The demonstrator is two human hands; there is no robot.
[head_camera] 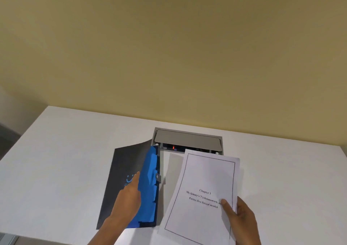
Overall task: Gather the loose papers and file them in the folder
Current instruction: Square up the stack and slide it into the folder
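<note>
Papers (202,197) ran off bottom edge; lower corner unseen. Both forearms cut at bottom edge. Left hand (129,197) hid part of folder (122,169) logo. Cable box (187,141) interior too dark to read.

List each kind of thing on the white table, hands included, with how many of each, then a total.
Dark folder with blue dividers: 1
Stack of papers, top sheet headed Chapter 3: 1
Grey cable box set in the table: 1
Hands: 2, left hand and right hand
Total: 5
</note>
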